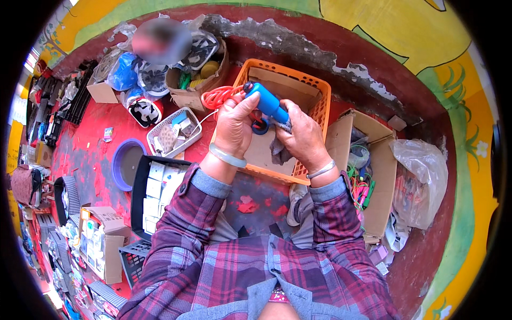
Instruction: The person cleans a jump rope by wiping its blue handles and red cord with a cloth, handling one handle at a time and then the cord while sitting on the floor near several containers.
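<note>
A smooth blue cylindrical handle (265, 101) with a narrower lower end is held above the orange basket. My left hand (234, 125) is closed around its upper end, thumb on top. A coiled orange-red cord (216, 97) bunches beside those fingers. My right hand (304, 136) is closed on a dark grey cloth (280, 152), pressed against the handle's narrow end. A round dark blue piece (260, 127) hangs below, between the hands; what it joins is hidden. Under both hands stands the orange plastic basket (324, 109), lined with cardboard.
To the right is a cardboard box (385, 184) of colourful cords, beside a clear plastic bag (421, 181). On the left are a white basket (184, 145), a purple basin (118, 165) and a black bin (140, 197) of white boxes. Another carton (194, 95) stands beyond.
</note>
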Demonstrator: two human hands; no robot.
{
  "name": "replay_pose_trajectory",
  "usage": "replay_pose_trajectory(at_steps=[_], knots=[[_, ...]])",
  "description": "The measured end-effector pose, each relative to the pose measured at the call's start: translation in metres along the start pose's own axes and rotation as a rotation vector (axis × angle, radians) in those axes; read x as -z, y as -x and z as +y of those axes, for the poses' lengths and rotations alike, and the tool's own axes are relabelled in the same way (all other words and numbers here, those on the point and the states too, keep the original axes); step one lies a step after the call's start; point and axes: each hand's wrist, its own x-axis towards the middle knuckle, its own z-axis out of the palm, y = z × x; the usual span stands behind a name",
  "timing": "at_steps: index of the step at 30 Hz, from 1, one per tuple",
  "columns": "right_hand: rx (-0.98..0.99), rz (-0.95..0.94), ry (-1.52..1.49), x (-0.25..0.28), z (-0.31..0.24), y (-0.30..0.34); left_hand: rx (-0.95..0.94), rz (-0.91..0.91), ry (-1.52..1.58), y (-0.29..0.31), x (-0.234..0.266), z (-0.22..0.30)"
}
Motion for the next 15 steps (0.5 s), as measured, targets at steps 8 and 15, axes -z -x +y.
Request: replay_pose_trajectory(at_steps=[8,15], knots=[[-0.157,-0.075,0.124,0.006,0.045,0.008,-0.173,0.166,0.119,-0.024,0.037,0.034],[-0.305,0.522,-0.859,0.04,0.06,-0.004,-0.135,0.119,0.132,-0.026,0.039,0.041]])
